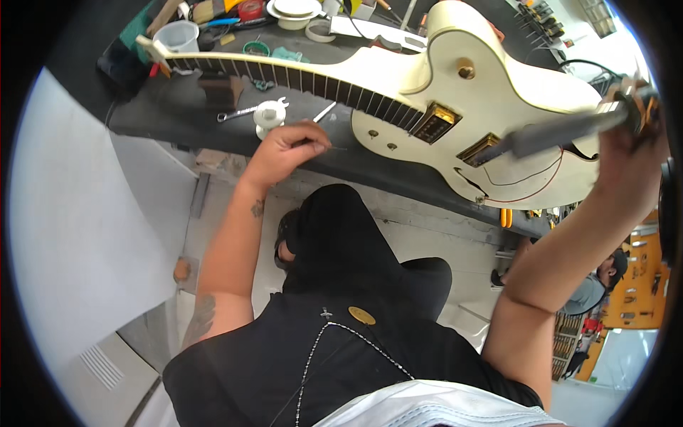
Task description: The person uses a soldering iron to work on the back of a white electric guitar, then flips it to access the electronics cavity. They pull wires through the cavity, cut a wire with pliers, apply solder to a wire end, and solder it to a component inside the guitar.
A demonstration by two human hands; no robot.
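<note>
A cream electric guitar [541, 92] lies on the dark workbench, its neck pointing left. Two gold-framed pickups [437, 122] sit in its body, and thin red and dark wires [530, 183] run loose across the top. At the bench's front edge, my left hand [290, 151] is closed in a pinch on a thin wire that sticks out to the right. Just behind it stands a white spool [269, 114]. My right hand [629, 153] is raised at the far right, closed around a long dark grey tool [562, 134] that is smeared by motion and extends over the guitar body.
An open-end wrench [238, 113] lies left of the spool. A dark block [222, 89] sits under the guitar neck. White tubs [176, 37], a brush and tape crowd the bench's back. Orange-handled pliers [506, 217] hang at the front edge. Another person [587, 288] is at the lower right.
</note>
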